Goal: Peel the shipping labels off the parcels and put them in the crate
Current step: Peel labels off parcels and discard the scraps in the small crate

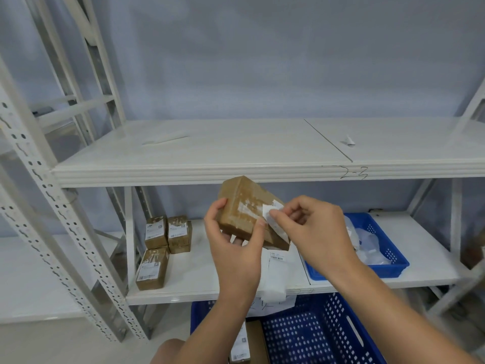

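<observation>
A brown cardboard parcel (242,206) is held up, tilted, in front of the shelving. My left hand (236,243) grips it from below, thumb on its near face. My right hand (312,229) pinches a white shipping label (273,219) that is partly lifted from the parcel's right end; torn white residue remains on the face. Three more labelled brown parcels (168,233) stand on the lower shelf at left. A small blue crate (385,248) holding crumpled peeled labels sits on that shelf at right. A large blue perforated crate (315,334) lies below on the floor.
A white metal rack surrounds everything; its upper shelf (210,153) carries a small paper scrap (347,141). A white poly mailer (275,274) lies on the lower shelf under my hands. A parcel (240,345) and a cardboard box show inside the large crate.
</observation>
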